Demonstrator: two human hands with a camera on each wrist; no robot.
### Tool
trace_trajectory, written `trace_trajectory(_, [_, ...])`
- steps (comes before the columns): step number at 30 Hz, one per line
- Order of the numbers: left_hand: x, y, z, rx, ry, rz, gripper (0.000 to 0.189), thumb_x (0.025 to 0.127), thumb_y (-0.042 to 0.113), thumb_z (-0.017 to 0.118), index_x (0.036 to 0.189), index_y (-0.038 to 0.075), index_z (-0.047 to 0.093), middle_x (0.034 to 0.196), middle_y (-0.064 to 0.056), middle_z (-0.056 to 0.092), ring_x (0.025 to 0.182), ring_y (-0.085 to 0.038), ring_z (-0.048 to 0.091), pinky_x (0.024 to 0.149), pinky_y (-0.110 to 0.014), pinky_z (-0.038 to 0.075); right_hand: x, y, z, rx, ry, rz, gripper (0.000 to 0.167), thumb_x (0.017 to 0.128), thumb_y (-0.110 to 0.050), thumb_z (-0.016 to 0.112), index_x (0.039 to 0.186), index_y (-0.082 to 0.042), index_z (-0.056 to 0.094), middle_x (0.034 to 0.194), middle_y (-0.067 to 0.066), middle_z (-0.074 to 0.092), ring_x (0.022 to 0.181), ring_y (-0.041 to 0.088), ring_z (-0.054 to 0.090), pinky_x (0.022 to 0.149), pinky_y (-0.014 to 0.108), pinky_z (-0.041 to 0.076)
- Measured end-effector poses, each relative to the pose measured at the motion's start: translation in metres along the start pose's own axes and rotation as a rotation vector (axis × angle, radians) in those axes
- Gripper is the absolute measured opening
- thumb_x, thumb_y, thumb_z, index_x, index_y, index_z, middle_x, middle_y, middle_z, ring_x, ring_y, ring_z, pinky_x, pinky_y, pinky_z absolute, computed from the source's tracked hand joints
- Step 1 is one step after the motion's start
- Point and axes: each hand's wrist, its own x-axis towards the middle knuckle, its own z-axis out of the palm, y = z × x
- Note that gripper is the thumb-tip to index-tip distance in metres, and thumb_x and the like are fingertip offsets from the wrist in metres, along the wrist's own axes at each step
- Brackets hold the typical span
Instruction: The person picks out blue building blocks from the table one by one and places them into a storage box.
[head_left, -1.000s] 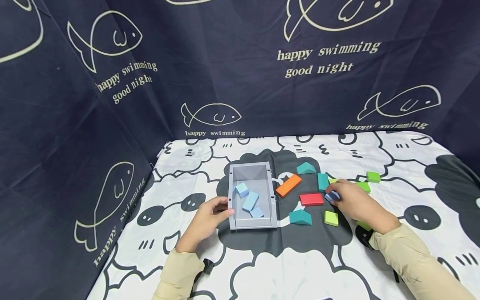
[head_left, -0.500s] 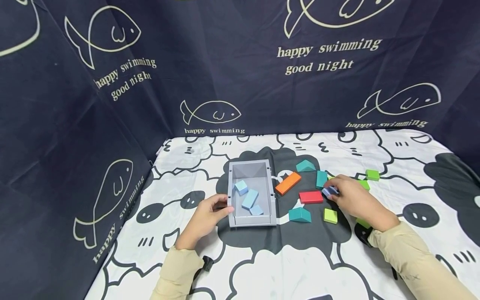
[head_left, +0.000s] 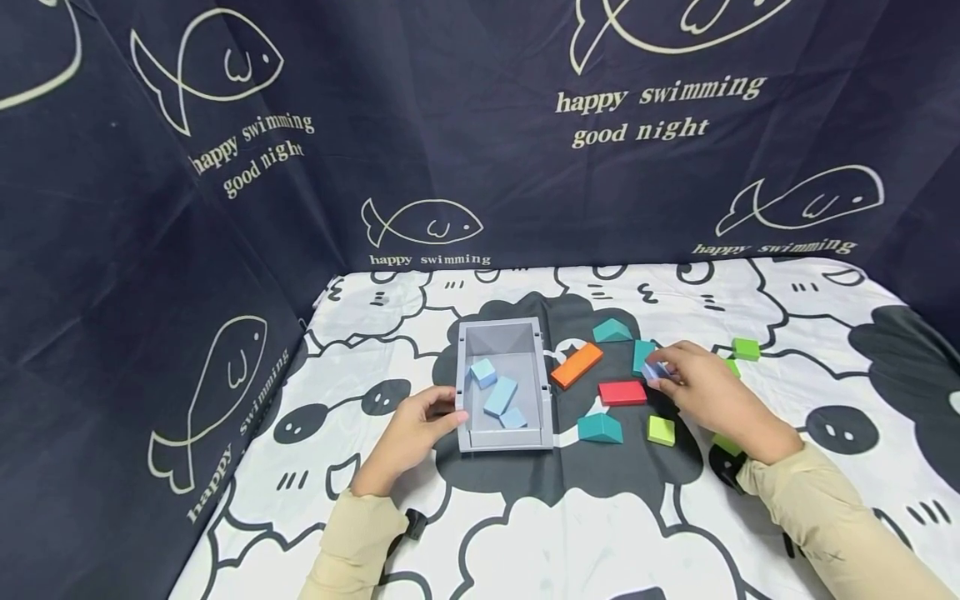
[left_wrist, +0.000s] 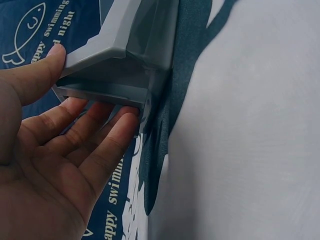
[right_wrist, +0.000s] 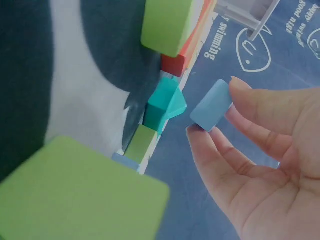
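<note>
My left hand (head_left: 411, 429) holds the left side of a grey plastic box (head_left: 462, 358); in the left wrist view its thumb lies on the rim and the fingers reach under the lip. Inside the box are three light blue pieces: a small cube (head_left: 483, 372), a longer block (head_left: 500, 396) and a flat piece (head_left: 513, 418). Over on the right, my right hand (head_left: 708, 387) pinches a blue block (right_wrist: 212, 105) between thumb and fingertips. That block appears raised above the cloth, beside a teal block (head_left: 642, 357).
Between box and right hand lie an orange block (head_left: 577, 366), a red block (head_left: 622, 393) and two teal triangular blocks (head_left: 612, 331). A yellow-green block (head_left: 661, 430) sits nearer me, with several green ones (head_left: 746, 348) around the right hand. A dark curtain (head_left: 420, 125) hangs behind.
My right hand has lifted the blue block slightly up and to the left, turning it a little. The left hand keeps its hold on the box.
</note>
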Motion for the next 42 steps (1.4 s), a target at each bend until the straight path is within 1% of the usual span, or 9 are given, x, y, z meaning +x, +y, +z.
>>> trace_trajectory(14, [0.0, -0.002, 0.0, -0.007, 0.006, -0.022, 0.035, 0.091, 0.02, 0.074, 0.121, 0.003, 0.066, 0.108, -0.005, 0.069, 0.101, -0.021, 0.066, 0.089, -0.038, 0.054, 0.005, -0.015, -0.006, 0.014, 0.013, -0.022, 0.029, 0.089, -0.008, 0.073, 0.116, 0.002, 0.066, 0.112, 0.019, 0.061, 0.091, 0.035, 0.07, 0.075, 0.048, 0.057])
trace_trajectory(21, [0.0, -0.003, 0.001, -0.012, 0.002, -0.017, 0.035, 0.092, 0.019, 0.073, 0.122, 0.003, 0.065, 0.108, -0.006, 0.069, 0.101, -0.021, 0.067, 0.09, -0.038, 0.054, 0.012, -0.025, -0.007, 0.022, 0.033, -0.059, 0.029, 0.088, -0.007, 0.075, 0.115, 0.001, 0.067, 0.112, 0.017, 0.062, 0.089, 0.031, 0.068, 0.077, 0.049, 0.056])
trace_trajectory(28, [0.0, -0.002, 0.001, -0.009, 0.001, -0.017, 0.035, 0.092, 0.02, 0.073, 0.122, 0.003, 0.065, 0.108, -0.006, 0.069, 0.101, -0.021, 0.067, 0.09, -0.038, 0.054, 0.02, -0.042, -0.004, 0.044, 0.015, -0.083, 0.03, 0.089, -0.008, 0.075, 0.117, 0.001, 0.067, 0.113, 0.016, 0.062, 0.094, 0.033, 0.067, 0.08, 0.05, 0.056])
trace_trajectory(31, [0.0, -0.002, 0.001, -0.005, -0.001, -0.019, 0.037, 0.092, 0.02, 0.073, 0.123, 0.003, 0.065, 0.109, -0.007, 0.069, 0.102, -0.022, 0.066, 0.09, -0.039, 0.054, 0.025, -0.05, -0.002, 0.063, 0.016, -0.092, 0.029, 0.089, -0.007, 0.075, 0.116, 0.0, 0.068, 0.112, 0.015, 0.062, 0.093, 0.032, 0.066, 0.079, 0.048, 0.056])
trace_trajectory(34, [-0.001, -0.002, 0.001, -0.005, -0.001, -0.022, 0.038, 0.092, 0.02, 0.073, 0.124, 0.002, 0.064, 0.109, -0.007, 0.068, 0.102, -0.022, 0.066, 0.09, -0.039, 0.054, 0.028, -0.058, 0.001, 0.09, 0.024, -0.11, 0.028, 0.089, -0.005, 0.074, 0.116, -0.001, 0.068, 0.11, 0.013, 0.061, 0.092, 0.031, 0.067, 0.079, 0.047, 0.057])
trace_trajectory(37, [0.0, -0.003, 0.001, -0.003, 0.001, -0.021, 0.038, 0.092, 0.021, 0.073, 0.124, 0.002, 0.064, 0.109, -0.007, 0.068, 0.102, -0.022, 0.066, 0.09, -0.039, 0.054, 0.032, -0.066, 0.006, 0.111, 0.043, -0.146, 0.028, 0.088, -0.004, 0.074, 0.115, -0.001, 0.068, 0.109, 0.012, 0.061, 0.093, 0.032, 0.068, 0.079, 0.046, 0.058])
trace_trajectory(42, [-0.001, -0.001, 0.001, 0.005, 0.006, -0.019, 0.038, 0.092, 0.021, 0.073, 0.124, 0.002, 0.064, 0.109, -0.007, 0.068, 0.102, -0.022, 0.066, 0.09, -0.039, 0.054, 0.04, -0.078, 0.013, 0.104, 0.067, -0.209, 0.029, 0.088, -0.002, 0.074, 0.117, -0.003, 0.069, 0.114, 0.01, 0.061, 0.093, 0.027, 0.065, 0.077, 0.04, 0.056])
